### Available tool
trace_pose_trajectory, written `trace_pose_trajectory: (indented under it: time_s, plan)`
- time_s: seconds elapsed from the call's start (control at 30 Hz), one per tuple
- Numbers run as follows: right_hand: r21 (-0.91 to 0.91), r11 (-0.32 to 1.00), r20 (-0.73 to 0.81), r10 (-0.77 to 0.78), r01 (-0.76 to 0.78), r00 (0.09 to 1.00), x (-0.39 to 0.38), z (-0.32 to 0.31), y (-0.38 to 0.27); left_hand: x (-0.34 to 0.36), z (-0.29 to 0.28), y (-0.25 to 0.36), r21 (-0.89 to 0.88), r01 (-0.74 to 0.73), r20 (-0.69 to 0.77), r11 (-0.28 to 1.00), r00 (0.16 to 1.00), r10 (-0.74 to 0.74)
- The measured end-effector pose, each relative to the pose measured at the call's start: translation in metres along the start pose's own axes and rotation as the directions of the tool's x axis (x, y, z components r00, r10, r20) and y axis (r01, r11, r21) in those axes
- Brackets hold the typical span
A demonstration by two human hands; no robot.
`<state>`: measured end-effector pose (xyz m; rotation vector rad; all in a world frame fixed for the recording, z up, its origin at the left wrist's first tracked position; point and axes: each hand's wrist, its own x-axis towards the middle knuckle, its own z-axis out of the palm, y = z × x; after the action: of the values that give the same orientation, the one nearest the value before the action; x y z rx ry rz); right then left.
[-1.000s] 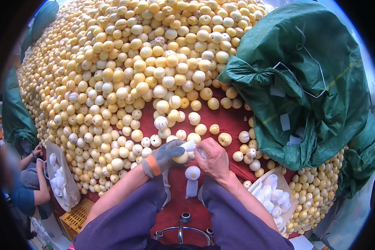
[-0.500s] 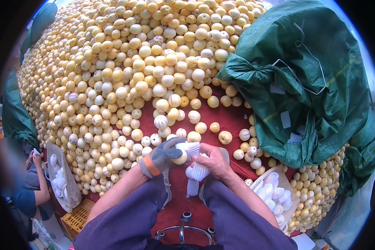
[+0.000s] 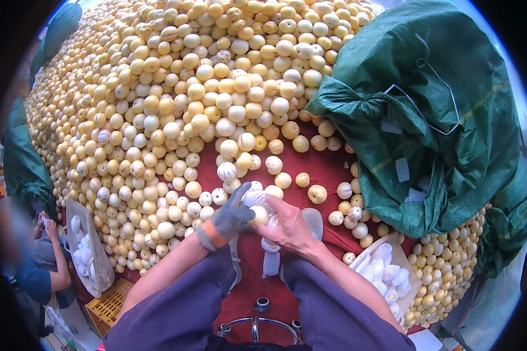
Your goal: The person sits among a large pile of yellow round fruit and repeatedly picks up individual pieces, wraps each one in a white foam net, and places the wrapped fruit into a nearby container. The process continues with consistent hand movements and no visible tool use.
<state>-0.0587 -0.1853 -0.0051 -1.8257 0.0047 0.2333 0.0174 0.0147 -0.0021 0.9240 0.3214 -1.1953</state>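
My left hand (image 3: pixel 231 220), in a grey glove with an orange cuff, is closed on a pale yellow pepino melon (image 3: pixel 259 215). A white foam net sleeve (image 3: pixel 253 199) is at its fingertips, just above that melon. My bare right hand (image 3: pixel 289 227) meets the left one, its thumb and fingers closed on the foam net. How far the net covers any fruit is hidden by my fingers. Below the right hand, more white foam netting (image 3: pixel 271 261) hangs down between my knees.
A huge heap of pepino melons (image 3: pixel 152 105) fills the far side and left, on red cloth (image 3: pixel 304 161). A green sack (image 3: pixel 427 117) lies at right, above a tray of foam nets (image 3: pixel 413 275). Another person (image 3: pixel 41 263) sits at left beside a similar tray (image 3: pixel 102 266) and yellow crate (image 3: pixel 108 304).
My right hand has shifted slightly left, closer against the left hand. The left glove's fingers have turned upward around the melon and net.
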Motion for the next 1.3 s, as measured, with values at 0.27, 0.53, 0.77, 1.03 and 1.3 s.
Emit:
trace_pose_trajectory:
  time_s: [0.27, 0.53, 0.77, 1.03, 1.3]
  plan:
    - [0.871, 0.204, 0.425, 0.139, -0.446, 0.894, -0.006, -0.006, -0.009, 0.003, -0.032, -0.017, 0.883, -0.468, 0.425, -0.023, 0.779, 0.460]
    - [0.092, 0.923, -0.271, 0.385, -0.374, 0.882, 0.004, 0.007, 0.003, -0.004, 0.020, -0.011, 0.761, -0.251, 0.011, 0.599, 0.927, 0.374]
    - [0.754, 0.612, 0.011, 0.350, -0.238, 0.937, -0.019, 0.011, 0.037, 0.000, -0.005, 0.006, 0.686, -0.236, 0.035, 0.688, 0.956, 0.293]
    - [0.888, 0.452, -0.118, 0.406, -0.087, 0.906, -0.054, -0.018, 0.048, 0.078, -0.103, 0.168, 0.781, 0.227, 0.319, -0.582, 0.656, 0.684]
    - [0.115, 0.962, -0.733, 0.249, -0.247, 0.633, -0.138, -0.137, 0.056, 0.096, -0.171, 0.177, 0.800, 0.257, 0.232, -0.542, 0.702, 0.674]
